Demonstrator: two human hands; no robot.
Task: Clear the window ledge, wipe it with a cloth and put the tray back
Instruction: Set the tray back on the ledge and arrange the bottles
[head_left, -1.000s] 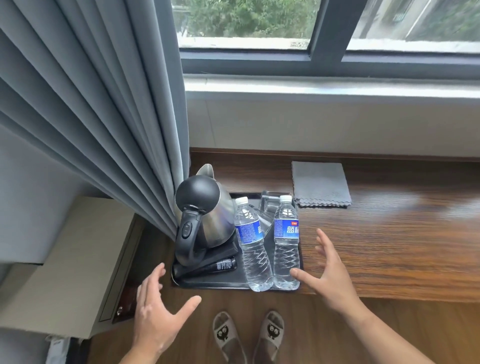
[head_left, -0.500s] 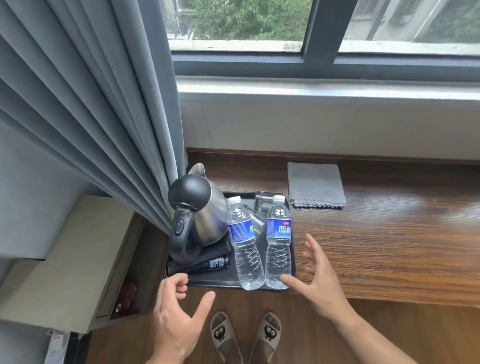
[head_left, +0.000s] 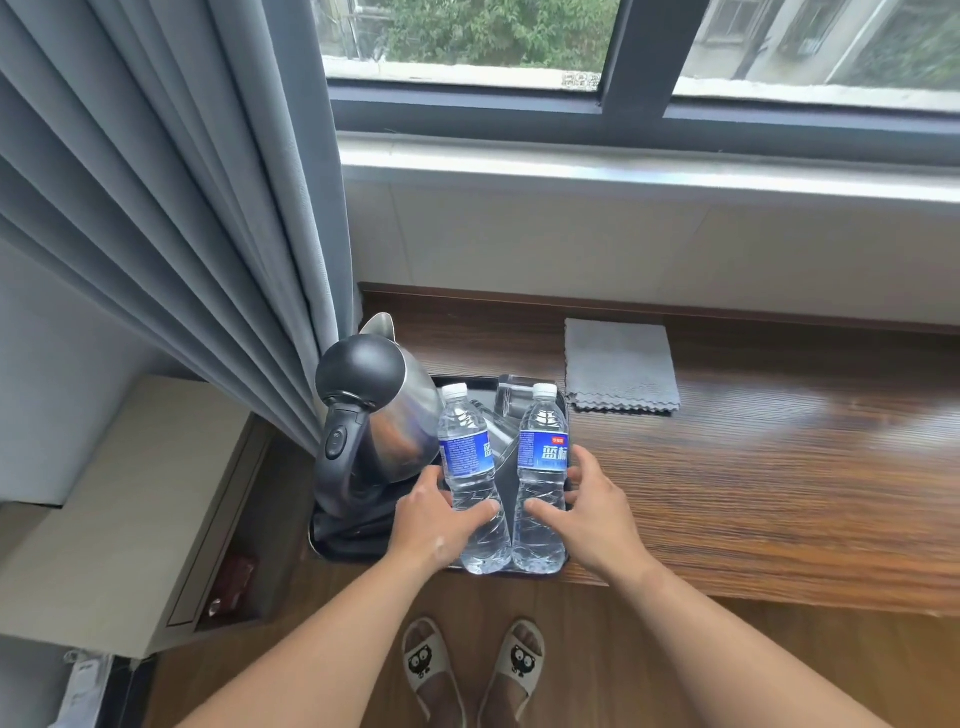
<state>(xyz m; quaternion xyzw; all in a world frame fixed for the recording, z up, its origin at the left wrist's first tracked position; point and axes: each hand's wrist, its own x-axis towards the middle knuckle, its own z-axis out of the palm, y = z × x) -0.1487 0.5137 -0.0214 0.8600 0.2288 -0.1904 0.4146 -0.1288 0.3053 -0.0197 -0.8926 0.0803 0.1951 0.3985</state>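
Observation:
A black tray (head_left: 332, 545) sits at the left end of the wooden window ledge (head_left: 753, 493). On it stand a steel kettle (head_left: 384, 431) with a black lid and handle, two clear glasses (head_left: 511, 400) behind, and two water bottles with blue labels. My left hand (head_left: 431, 519) wraps around the left bottle (head_left: 467, 467). My right hand (head_left: 592, 509) wraps around the right bottle (head_left: 543, 457). Both bottles stand upright on the tray. A folded grey cloth (head_left: 621, 366) lies on the ledge behind and to the right of the tray.
A grey curtain (head_left: 182, 208) hangs at the left, touching the kettle. A beige cabinet (head_left: 119, 519) stands below left of the ledge. The window frame (head_left: 623, 119) and white sill run along the back. My slippered feet (head_left: 472, 670) are on the wooden floor.
Both hands moved forward from in front of the tray and closed around the two bottles, left hand on the left one, right hand on the right one.

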